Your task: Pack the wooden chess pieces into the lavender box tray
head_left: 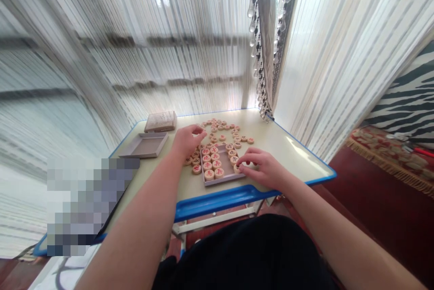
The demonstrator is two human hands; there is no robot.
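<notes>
Round wooden chess pieces (222,131) with red and dark characters lie scattered on a cream table (288,149) with a blue edge. A shallow grey box tray (222,180) near the front edge holds several pieces. My left hand (186,140) reaches over the loose pieces left of the tray, fingers curled and pinching near one small piece. My right hand (262,168) rests at the tray's right side, fingertips pinched on a piece (236,167) at the tray's edge.
A grey box lid (144,145) lies at the table's left, and a pale flat box (161,121) behind it. White striped curtains and a beaded strand (261,77) hang behind the table. A patterned rug (389,154) covers the floor at right.
</notes>
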